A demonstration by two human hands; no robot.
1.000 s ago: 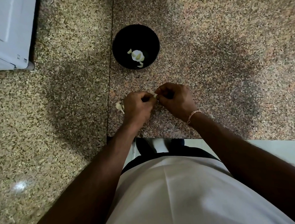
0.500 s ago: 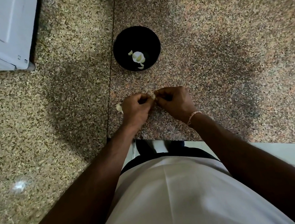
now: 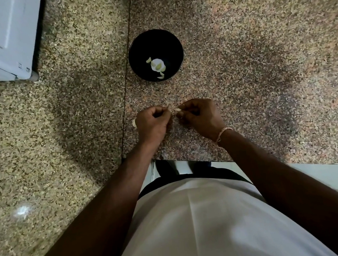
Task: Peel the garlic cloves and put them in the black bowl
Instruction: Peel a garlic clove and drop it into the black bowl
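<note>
Two hands meet over the speckled counter (image 3: 240, 57): the right hand (image 3: 200, 117) pinches a garlic clove (image 3: 178, 111) at its curled fingertips, while the left hand (image 3: 152, 122), fingers curled, picks at its skin. Another pale piece (image 3: 134, 123) lies just beside the left hand. Farther out, the black bowl (image 3: 173, 40) already holds a few peeled cloves (image 3: 157, 64), so peeling seems underway, not finished. No writing is readable.

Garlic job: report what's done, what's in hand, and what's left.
Done: a few peeled cloves lie in the black bowl. In hand: left hand and right hand pinch one garlic clove between them. Left: another pale piece lies beside the left hand.
</note>
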